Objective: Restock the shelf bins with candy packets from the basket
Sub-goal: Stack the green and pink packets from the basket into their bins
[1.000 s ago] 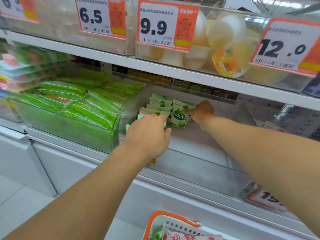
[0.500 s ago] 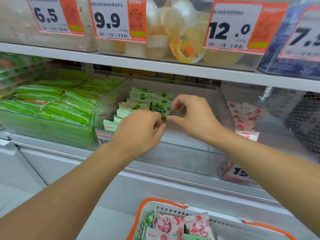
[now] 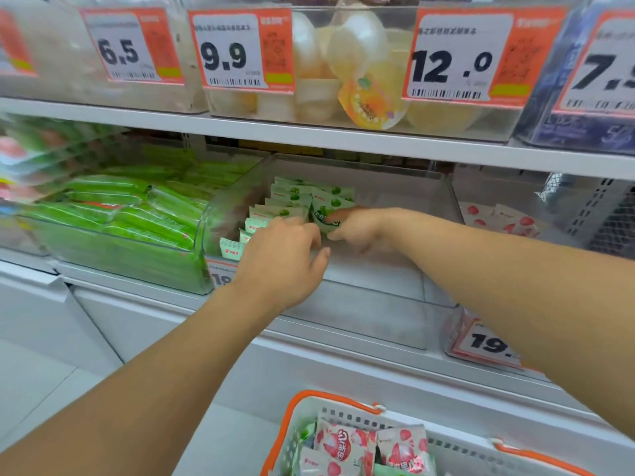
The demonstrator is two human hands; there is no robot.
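A clear shelf bin (image 3: 395, 324) on the middle shelf holds a row of small green-and-white candy packets (image 3: 285, 201) along its left side. My right hand (image 3: 357, 228) reaches into the bin and grips one green packet (image 3: 321, 216) at the row's right edge. My left hand (image 3: 285, 262) is in the same bin, its fingers curled against the front packets of the row; their tips are hidden. At the bottom, a white basket with an orange rim (image 3: 295, 407) holds pink strawberry packets (image 3: 340, 444) and some green ones.
A bin of long green bags (image 3: 130, 214) sits to the left. To the right, another clear bin holds strawberry packets (image 3: 498, 218). The shelf above carries jelly cups (image 3: 350, 73) behind price tags (image 3: 240, 49). A 19-something tag (image 3: 481, 341) hangs below.
My right hand went from open above the packets to lower in the bin, now gripping a green packet. My left hand stayed at the row. The view shifted, showing more of the basket.
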